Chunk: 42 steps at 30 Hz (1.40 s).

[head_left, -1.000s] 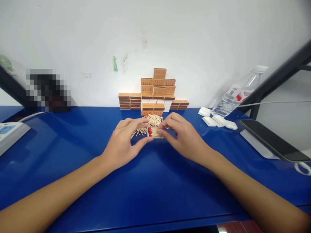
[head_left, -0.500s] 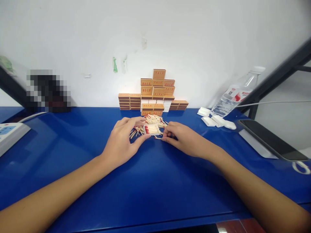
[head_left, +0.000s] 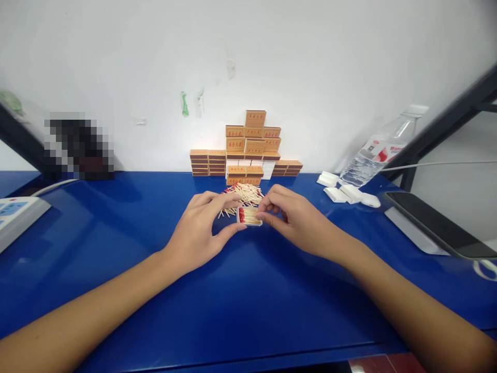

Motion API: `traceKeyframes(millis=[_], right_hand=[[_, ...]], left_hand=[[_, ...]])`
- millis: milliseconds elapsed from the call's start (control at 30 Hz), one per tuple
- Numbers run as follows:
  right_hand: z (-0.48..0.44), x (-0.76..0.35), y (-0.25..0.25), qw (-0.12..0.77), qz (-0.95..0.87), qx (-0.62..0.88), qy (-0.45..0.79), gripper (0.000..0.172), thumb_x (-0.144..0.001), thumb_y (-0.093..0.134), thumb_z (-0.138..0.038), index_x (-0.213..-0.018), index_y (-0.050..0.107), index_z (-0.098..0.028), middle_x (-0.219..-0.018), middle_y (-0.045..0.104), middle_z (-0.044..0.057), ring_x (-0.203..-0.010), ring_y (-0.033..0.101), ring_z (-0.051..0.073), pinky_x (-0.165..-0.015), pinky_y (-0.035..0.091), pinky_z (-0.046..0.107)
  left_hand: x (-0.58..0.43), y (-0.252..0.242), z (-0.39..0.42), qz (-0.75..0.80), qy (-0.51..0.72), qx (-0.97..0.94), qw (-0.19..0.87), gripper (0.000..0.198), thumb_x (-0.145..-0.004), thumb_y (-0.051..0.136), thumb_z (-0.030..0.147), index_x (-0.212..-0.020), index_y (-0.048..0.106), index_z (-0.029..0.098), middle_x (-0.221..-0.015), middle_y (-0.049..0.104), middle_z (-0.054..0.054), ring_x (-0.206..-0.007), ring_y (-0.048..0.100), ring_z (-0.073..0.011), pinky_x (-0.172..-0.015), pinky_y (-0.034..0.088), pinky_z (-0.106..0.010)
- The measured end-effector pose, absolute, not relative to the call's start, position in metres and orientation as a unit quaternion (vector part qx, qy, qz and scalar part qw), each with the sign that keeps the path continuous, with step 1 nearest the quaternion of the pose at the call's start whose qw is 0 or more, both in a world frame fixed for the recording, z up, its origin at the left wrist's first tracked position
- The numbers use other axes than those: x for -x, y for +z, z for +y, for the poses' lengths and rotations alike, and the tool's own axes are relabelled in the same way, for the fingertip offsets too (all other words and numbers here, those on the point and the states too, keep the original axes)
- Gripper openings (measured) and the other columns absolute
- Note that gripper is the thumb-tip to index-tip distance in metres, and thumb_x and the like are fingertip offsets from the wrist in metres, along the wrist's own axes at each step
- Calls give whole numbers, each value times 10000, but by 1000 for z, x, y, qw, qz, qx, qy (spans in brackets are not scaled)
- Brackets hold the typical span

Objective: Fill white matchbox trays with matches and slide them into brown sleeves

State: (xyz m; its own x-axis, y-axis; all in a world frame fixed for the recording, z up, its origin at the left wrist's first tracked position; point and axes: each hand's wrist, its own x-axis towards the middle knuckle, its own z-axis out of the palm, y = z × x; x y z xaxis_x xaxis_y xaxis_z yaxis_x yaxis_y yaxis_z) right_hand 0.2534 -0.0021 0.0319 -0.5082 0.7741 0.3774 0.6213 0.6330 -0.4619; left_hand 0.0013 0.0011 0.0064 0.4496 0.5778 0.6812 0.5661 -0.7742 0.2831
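Observation:
My left hand [head_left: 202, 220] grips a small white matchbox tray [head_left: 254, 224] between thumb and fingers, just above the table. Matches [head_left: 248, 215] lie side by side in it, red heads toward my left hand. My right hand [head_left: 289, 215] is closed in a pinch at the tray's right end, its fingertips on a match over the tray; most of that match is hard to tell from the others. Behind the tray lies a heap of loose matches [head_left: 249, 192], partly hidden by my left fingers.
Stacked matchboxes [head_left: 254, 132] stand against the wall behind the heap. To the right are several white pieces [head_left: 349, 193], a leaning plastic bottle [head_left: 375, 155] and a phone [head_left: 438, 223]. A white power strip [head_left: 23, 215] sits at the left edge of the blue table [head_left: 217, 311].
The tray has come slightly nearer and to the right in my left hand. My right hand has brought a match from beside the tray up to its right end.

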Motion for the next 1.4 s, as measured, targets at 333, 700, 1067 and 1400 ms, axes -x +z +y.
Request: traceKeyframes(millis=[333, 700, 1067, 1400], right_hand=[[-7, -251, 36, 317, -850, 406, 113, 58, -1001, 610, -225, -977, 663, -224, -954, 624, 41, -803, 570, 171, -683, 454, 311], [4, -231, 2, 262, -817, 501, 119, 154, -905, 743, -303, -850, 655, -190, -829, 631, 13, -721, 537, 147, -657, 381, 289], [9, -258, 21, 313, -798, 506, 95, 128, -1011, 623, -270, -909, 651, -198, -850, 611, 19, -708, 524, 153, -660, 386, 294], [1, -250, 23, 334, -844, 409, 93, 65, -1032, 599, -209, -971, 620, -198, -920, 582, 18, -765, 528, 145, -694, 414, 285]], left_hand=[[-2, 8, 1, 339, 424, -840, 28, 445, -901, 816, 340, -1287, 611, 255, -1169, 782, -27, -1090, 708, -233, -971, 542, -422], [2, 7, 12, 428, 451, -783, 31, 367, -893, 818, 296, -1210, 643, 238, -1157, 767, -24, -1065, 725, -231, -978, 536, -411], [3, 5, 13, 423, 418, -804, 4, 403, -916, 798, 330, -1259, 608, 237, -1142, 785, -26, -1102, 703, -248, -968, 523, -427], [0, 8, 4, 334, 412, -848, -1, 465, -891, 827, 338, -1290, 613, 231, -1203, 783, -31, -1096, 700, -231, -995, 508, -407]])
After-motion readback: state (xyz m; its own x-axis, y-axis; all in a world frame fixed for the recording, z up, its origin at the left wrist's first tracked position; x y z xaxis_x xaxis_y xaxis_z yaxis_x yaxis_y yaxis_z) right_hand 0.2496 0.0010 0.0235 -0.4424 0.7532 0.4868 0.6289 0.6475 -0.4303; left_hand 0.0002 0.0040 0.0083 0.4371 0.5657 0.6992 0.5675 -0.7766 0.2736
